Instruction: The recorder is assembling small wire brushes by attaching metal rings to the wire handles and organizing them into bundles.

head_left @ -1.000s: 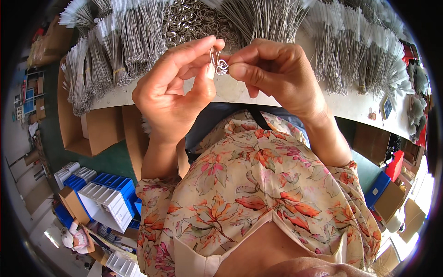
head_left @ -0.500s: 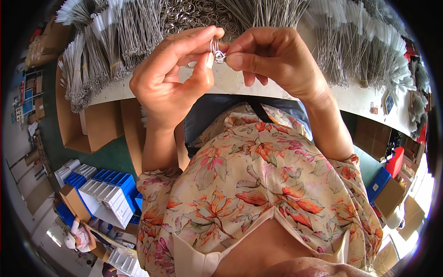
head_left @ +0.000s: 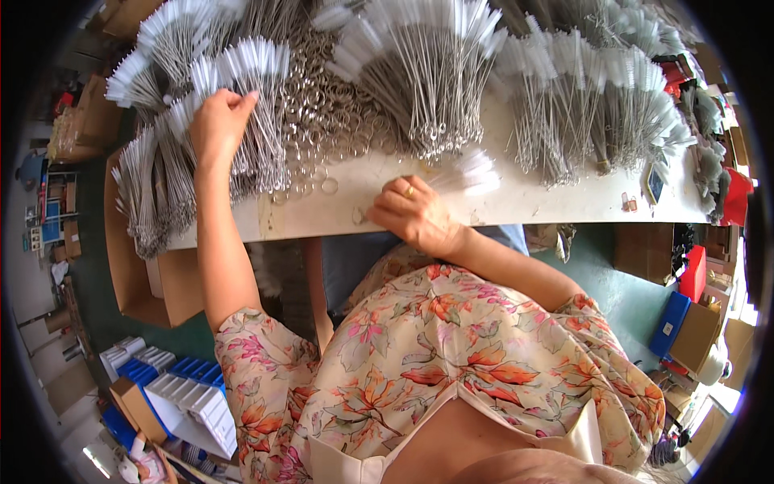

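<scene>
Head view: you look down on a pale tabletop [head_left: 556, 208] crowded with wire-stemmed brushes, its near edge curving across in front of your floral shirt [head_left: 451, 347]. Your left hand [head_left: 220, 125] reaches over the tabletop's left part, its fingertips at the white bristles of a brush bundle [head_left: 264, 133]. Thumb and fingers are bent close together, but whether they grasp a brush you cannot tell from here. Your right hand [head_left: 413, 214] is by the middle of the near edge, knuckles up, fingers curled inward, with a ring [head_left: 409, 192] on one finger. The palm is hidden, so its grip cannot be told. Just beyond it, toward the tabletop's right, are blurred white bristles [head_left: 476, 171]; whether their stems run into your hand is unclear.

Between the left bundle and a large middle bundle [head_left: 442, 89], metal rings [head_left: 322, 105] lie heaped, thinning to a few loose ones toward the near edge. More brushes [head_left: 597, 113] stand massed toward the right end. Below the tabletop's left end sits an open cardboard box [head_left: 179, 290]; farther down are blue and white crates [head_left: 193, 407].
</scene>
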A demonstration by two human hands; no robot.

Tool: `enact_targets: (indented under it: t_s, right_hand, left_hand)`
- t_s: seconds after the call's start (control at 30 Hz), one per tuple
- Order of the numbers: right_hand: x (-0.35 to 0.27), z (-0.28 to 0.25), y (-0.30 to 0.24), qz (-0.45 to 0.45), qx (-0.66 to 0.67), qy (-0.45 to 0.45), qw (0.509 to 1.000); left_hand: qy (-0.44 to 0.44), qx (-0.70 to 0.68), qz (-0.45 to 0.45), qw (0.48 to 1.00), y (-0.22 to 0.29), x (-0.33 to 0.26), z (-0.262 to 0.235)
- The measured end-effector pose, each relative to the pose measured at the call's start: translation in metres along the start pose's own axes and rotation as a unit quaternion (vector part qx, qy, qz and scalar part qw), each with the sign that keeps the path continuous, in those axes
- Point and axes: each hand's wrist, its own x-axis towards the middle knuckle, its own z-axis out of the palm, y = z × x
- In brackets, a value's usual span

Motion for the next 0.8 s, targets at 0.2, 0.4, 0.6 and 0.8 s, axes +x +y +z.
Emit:
enact_targets:
  t_s: [0.2,0.4,0.6,0.8]
  right_hand:
    - [0.054,-0.06,0.059,0.098,-0.028,0.125,0.987]
    - [0.096,-0.087,0.134,0.341,-0.105,-0.009,0.934]
    - [0.092,-0.087,0.153,0.381,0.011,0.028,0.924]
    - [0.087,-0.116,0.145,0.37,0.427,0.262,0.783]
  left_hand:
    - [0.023,0.003,0.012,1.0,-0.025,0.007,0.011]
    - [0.073,-0.02,-0.006,0.997,-0.004,-0.003,0.007]
    - [-0.029,-0.36,-0.09,0.928,-0.007,-0.014,-0.008]
    - [-0.163,-0.614,-0.022,0.772,-0.047,-0.008,-0.013]
